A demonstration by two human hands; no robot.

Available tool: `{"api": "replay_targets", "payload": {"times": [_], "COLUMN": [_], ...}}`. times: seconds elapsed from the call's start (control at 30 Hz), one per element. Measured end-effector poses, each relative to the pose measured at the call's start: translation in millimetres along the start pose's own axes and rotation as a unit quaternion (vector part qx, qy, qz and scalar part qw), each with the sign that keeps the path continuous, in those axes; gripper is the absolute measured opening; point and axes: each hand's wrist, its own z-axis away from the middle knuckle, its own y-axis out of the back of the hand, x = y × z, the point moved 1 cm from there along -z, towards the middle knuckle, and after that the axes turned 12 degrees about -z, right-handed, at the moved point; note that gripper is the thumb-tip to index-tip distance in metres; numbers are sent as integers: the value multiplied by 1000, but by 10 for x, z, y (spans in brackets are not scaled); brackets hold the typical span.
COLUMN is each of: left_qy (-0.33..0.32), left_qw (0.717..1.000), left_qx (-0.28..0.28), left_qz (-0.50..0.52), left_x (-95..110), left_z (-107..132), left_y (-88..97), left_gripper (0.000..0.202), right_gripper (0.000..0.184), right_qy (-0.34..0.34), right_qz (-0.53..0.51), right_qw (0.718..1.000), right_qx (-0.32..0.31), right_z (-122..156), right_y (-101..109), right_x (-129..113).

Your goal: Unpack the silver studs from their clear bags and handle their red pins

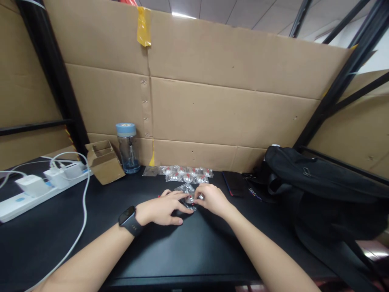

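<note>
You are holding both hands low over the black table (194, 255), and a small shiny round thing (189, 198) is sitting between them, near the middle. Your left hand (164, 209) is lying palm down, its fingers spreading wide. Their tips are reaching the left side and the near side of the round thing, but they are not closing around it. Your right hand (212, 199) is bending in from the other side, its thumb and first finger almost meeting at the right edge. The tips are looking too small to tell if they are pinching it. A crinkly clear wrapper (185, 187) is lying just behind the round thing. Farther back, little clear packets (187, 177) with red marks are lying in two rows near the cardboard wall (206, 109). A blue-topped bottle (129, 150) is standing left of them, with a small brown box (106, 168) leaning beside it. You are wearing a dark watch (130, 220) on your left wrist. A black backpack (316, 182) is resting on the right.
</note>
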Motion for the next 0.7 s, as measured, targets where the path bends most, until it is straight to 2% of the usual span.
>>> {"api": "replay_targets", "payload": {"times": [0.37,0.6,0.7], "left_qy": [10,58,58], "left_qw": [1000,997,996], "left_qx": [-15,-45,-57], "left_qz": [-14,-24,-19], "left_x": [-41,3,3], "left_z": [26,58,81], "left_y": [-36,-1,26], "left_gripper": [58,61,61], "right_gripper": [17,23,19], "right_qy": [0,-1,-2], "right_qz": [62,104,84], "right_qw": [995,988,989], "right_qx": [79,112,123], "right_z": [-35,-134,-171], "right_y": [-214,-304,-353], "right_x": [-67,-24,-2]}}
